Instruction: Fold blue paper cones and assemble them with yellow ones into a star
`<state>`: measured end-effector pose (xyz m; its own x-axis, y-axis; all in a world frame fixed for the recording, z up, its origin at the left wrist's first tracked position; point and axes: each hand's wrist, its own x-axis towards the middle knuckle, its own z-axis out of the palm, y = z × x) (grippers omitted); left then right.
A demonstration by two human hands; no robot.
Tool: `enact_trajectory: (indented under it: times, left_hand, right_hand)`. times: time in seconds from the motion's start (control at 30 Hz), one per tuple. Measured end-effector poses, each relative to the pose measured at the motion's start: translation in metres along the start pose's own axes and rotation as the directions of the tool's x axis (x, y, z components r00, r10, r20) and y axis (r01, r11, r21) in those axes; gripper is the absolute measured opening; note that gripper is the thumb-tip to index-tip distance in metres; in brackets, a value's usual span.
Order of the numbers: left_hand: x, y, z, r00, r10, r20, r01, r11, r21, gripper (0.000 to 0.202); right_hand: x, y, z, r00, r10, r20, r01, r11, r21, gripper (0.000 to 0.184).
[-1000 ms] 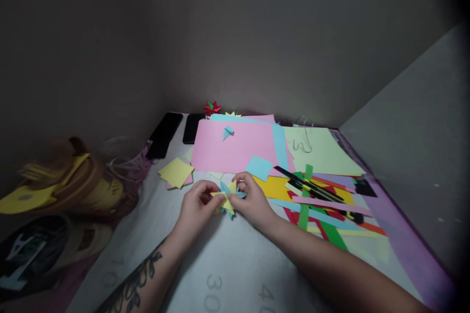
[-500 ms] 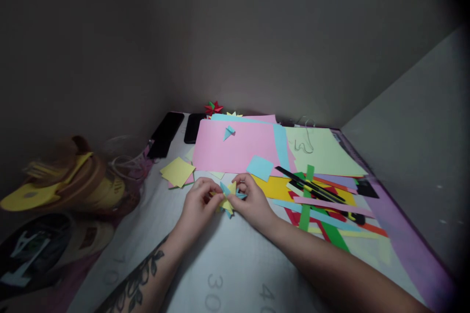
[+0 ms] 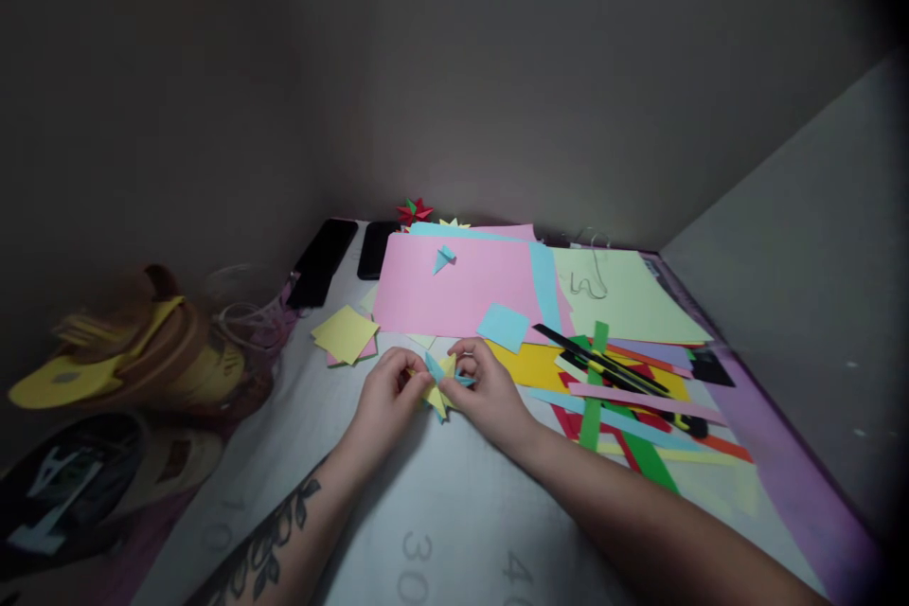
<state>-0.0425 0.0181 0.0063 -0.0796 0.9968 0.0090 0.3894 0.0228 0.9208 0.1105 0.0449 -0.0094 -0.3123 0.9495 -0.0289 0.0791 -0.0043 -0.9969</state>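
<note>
Between both hands is a folded paper star (image 3: 441, 392) with yellow and light-blue points, held just over the white table surface. My left hand (image 3: 393, 394) pinches its left side, and my right hand (image 3: 490, 388) grips its right side with thumb and fingertips. Fingers cover part of the star. Beyond them a small folded blue paper piece (image 3: 444, 258) lies on a pink sheet (image 3: 469, 294). A light-blue paper square (image 3: 504, 326) rests close to my right hand. Yellow paper squares (image 3: 346, 334) are stacked to the left.
Paper strips in many colours and a black cutter (image 3: 690, 424) lie at the right. Pale green sheets (image 3: 625, 294) are behind them. Two dark phones (image 3: 327, 248) and a red folded star (image 3: 415, 210) sit at the back. Bags (image 3: 163, 350) stand at the left.
The hands hold almost the same pose around the star, with only slight finger movement. The whole view has shifted very slightly.
</note>
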Motion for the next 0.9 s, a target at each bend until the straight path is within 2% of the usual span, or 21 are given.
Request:
enact_trajectory:
  times: [0.13,0.33,0.47,0.67,0.77,0.9]
  left_hand:
    - [-0.001,-0.002,0.003,0.998,-0.068,0.015,0.069,0.996,-0.065,0.006]
    - [-0.001,-0.005,0.008,0.997,-0.057,-0.052,0.049,0.987,-0.151,0.010]
    - [-0.002,-0.005,0.009,0.997,-0.069,-0.037,0.059,0.973,-0.223,0.012]
    - [-0.003,0.001,0.007,0.995,-0.096,-0.035,0.086,0.972,-0.220,0.015]
    - [-0.003,0.002,0.005,0.997,-0.054,-0.062,0.043,0.986,-0.160,0.010]
    - [-0.005,-0.002,0.004,0.992,0.093,-0.080,-0.097,0.994,-0.045,0.003]
  right_hand:
    - [0.000,-0.001,0.001,1.000,0.016,0.005,-0.016,1.000,-0.002,0.028]
    - [0.000,-0.003,0.002,0.999,0.029,0.019,-0.030,0.999,0.034,0.032]
    - [0.001,-0.004,0.001,0.999,0.033,-0.013,-0.033,0.999,0.024,0.031]
    - [0.001,-0.010,0.000,0.996,0.085,0.001,-0.085,0.987,0.136,0.031]
    - [0.001,-0.012,0.000,0.991,0.129,0.026,-0.132,0.969,0.208,0.033]
    - [0.002,-0.013,0.000,0.992,0.128,0.023,-0.130,0.968,0.216,0.034]
